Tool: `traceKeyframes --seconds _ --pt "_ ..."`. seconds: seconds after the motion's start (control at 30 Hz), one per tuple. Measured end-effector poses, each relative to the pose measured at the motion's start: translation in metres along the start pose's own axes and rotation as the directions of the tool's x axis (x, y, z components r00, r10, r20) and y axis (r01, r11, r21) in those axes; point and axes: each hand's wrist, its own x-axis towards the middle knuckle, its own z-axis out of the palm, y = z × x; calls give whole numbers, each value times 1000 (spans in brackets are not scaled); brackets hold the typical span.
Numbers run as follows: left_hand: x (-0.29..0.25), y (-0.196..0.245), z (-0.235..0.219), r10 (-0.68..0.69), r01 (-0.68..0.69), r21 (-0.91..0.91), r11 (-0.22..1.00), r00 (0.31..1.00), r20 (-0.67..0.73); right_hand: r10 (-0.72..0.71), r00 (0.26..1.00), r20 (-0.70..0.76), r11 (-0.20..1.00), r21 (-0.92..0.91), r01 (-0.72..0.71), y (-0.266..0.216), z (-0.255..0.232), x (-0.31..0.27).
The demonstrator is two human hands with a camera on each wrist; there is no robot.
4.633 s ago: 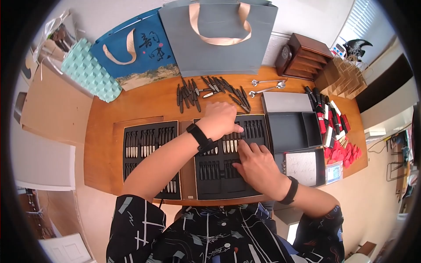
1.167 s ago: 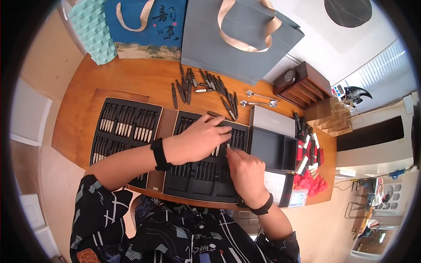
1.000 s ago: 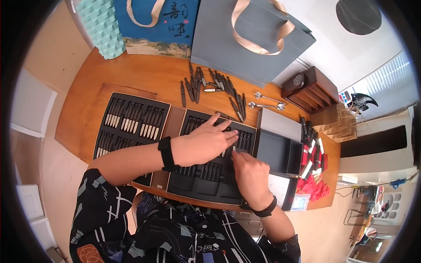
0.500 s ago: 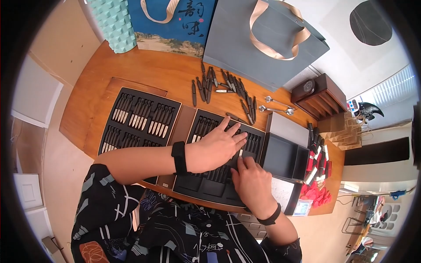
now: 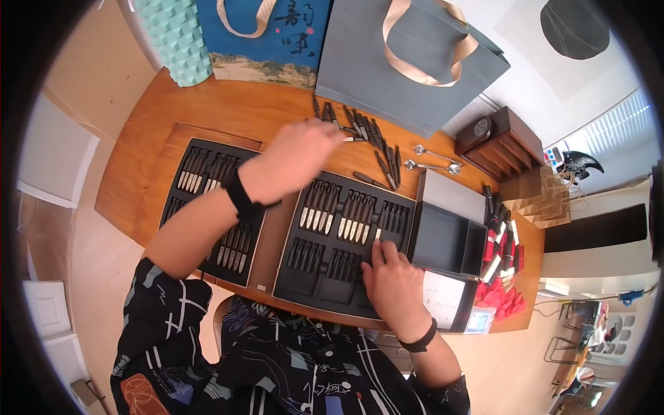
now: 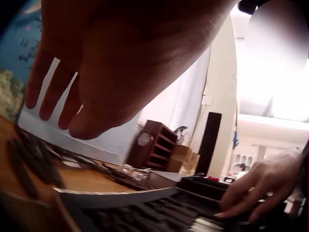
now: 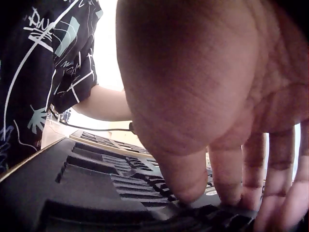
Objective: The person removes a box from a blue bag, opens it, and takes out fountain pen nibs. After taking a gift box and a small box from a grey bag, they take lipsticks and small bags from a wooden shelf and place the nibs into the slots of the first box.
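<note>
My left hand [image 5: 294, 160] hovers over the table just behind the open case, its straight fingers [image 6: 48, 99] reaching toward loose slim dark pieces with pale tips [image 5: 366, 129]. Nothing shows in its grasp. My right hand [image 5: 398, 283] rests over the right black tray [image 5: 337, 289] of the case, index fingertip at the pale tip of one dark piece [image 5: 377, 234] lying in a slot. In the right wrist view, the fingers [image 7: 227, 179] point down onto the slotted insert. Two groups left of it in the upper row hold pale-tipped pieces [image 5: 354, 228]; bare slots [image 5: 394, 218] show at the right.
The case's left tray [image 5: 235, 252] holds more pieces. A dark open box [image 5: 439, 238] stands at the right, with red and black items [image 5: 499, 242] past it. Spoons [image 5: 432, 167] lie near the wooden rack [image 5: 501, 142]. Grey [image 5: 408, 90] and blue [image 5: 266, 52] bags stand behind.
My left hand has lifted off the right tray and moved back and left toward the loose pieces, uncovering the upper groups. My right hand stays at the same slot.
</note>
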Motion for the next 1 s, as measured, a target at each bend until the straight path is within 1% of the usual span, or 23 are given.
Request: traceKeyframes --seconds 0.03,0.07,0.13,0.17,0.2,0.27,0.3,0.37,0.5,0.57,0.6,0.67,0.7,0.77,0.8,0.87,0.9,0.93,0.97,1.0 --pt "1 -14 -5 -60 58 64 996 998 29 12 1000 4 1000 -2 -12 -1 0 0" --pt "1 -28 -8 -65 63 72 995 998 25 23 1000 7 1000 -5 -23 -3 1 0" --pt "0 -54 -6 31 -37 76 996 997 74 29 1000 13 1000 -13 -28 -5 3 0" --pt "-1 -63 1 38 -39 16 999 996 79 43 999 26 999 -22 -42 -6 4 0" --pt "0 -64 0 37 -39 21 999 996 77 41 999 21 999 -21 -40 -7 6 0" --pt "2 -64 1 48 -54 32 998 983 176 48 999 12 998 -28 -48 -8 8 0" --pt "4 -64 2 52 -58 31 998 983 174 52 999 10 998 -29 -52 -8 8 0" --pt "5 -64 5 18 -35 68 997 972 233 57 998 16 998 -19 -57 -8 7 -1" --pt "6 -70 8 56 -77 84 993 972 227 62 998 -5 998 -3 -62 -8 8 -3" --pt "7 -73 9 96 -112 105 988 984 150 61 998 0 998 -8 -61 -7 9 -3" --pt "8 -69 4 100 -117 105 988 983 151 66 998 -2 998 -8 -66 -6 10 -3" --pt "9 -52 -10 42 -42 -2 999 989 143 70 997 -37 997 31 -69 -5 14 -4" --pt "9 -44 -11 45 -45 -4 999 989 143 74 997 -37 997 29 -73 -5 13 -5" --pt "11 -26 -9 120 -102 -198 975 990 80 56 996 -65 998 30 -55 -4 10 -4" --pt "11 -16 -7 118 -100 -200 975 990 78 55 996 -65 998 28 -53 -3 4 -4" --pt "10 7 -2 313 -270 -419 867 949 36 100 995 -25 984 148 -96 4 -13 -1" --pt "9 20 -1 331 -272 -463 843 942 48 98 995 -24 985 144 -94 7 -17 1" --pt "8 34 0 350 -274 -509 816 935 58 139 976 -169 969 228 -98 10 -21 3" --pt "7 42 7 377 -294 -542 787 925 47 189 933 -306 946 310 -90 12 -24 4" --pt "8 51 9 391 -282 -573 769 918 73 189 934 -303 948 304 -93 14 -28 5"
